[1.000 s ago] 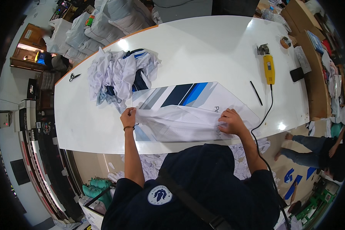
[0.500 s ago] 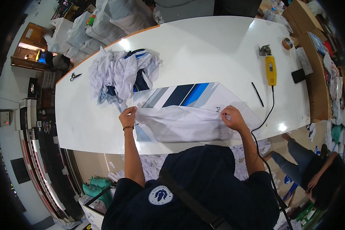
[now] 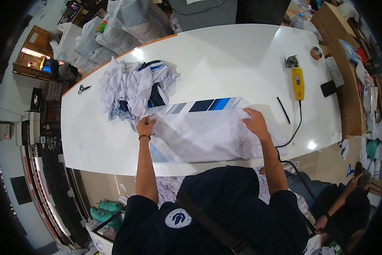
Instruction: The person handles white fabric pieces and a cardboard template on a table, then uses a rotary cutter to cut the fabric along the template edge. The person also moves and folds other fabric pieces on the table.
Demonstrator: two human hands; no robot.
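A white fabric panel (image 3: 199,136) with diagonal grey, navy and blue stripes lies on the white table, a translucent white layer covering most of it. My left hand (image 3: 146,126) pinches this layer at its left upper corner. My right hand (image 3: 254,122) grips the same layer near its upper right edge, fingertips curled onto the fabric. A rumpled pile of white and navy cloth (image 3: 133,87) lies just beyond my left hand. A black pen-like stick (image 3: 283,109) lies to the right of my right hand, beside a yellow electric cutter (image 3: 298,80) with a black cord.
The table (image 3: 216,55) also holds scissors (image 3: 82,89), a phone (image 3: 328,88) and a tape roll (image 3: 316,52). Cardboard boxes (image 3: 351,110) line its right side; bulky sacks (image 3: 127,25) stand behind. Another person (image 3: 339,204) is low at the lower right, near scattered cloth.
Both hands have moved the white layer up over more of the stripes, leaving a narrower band showing; my right hand is higher. The other person has shifted down and leftward.
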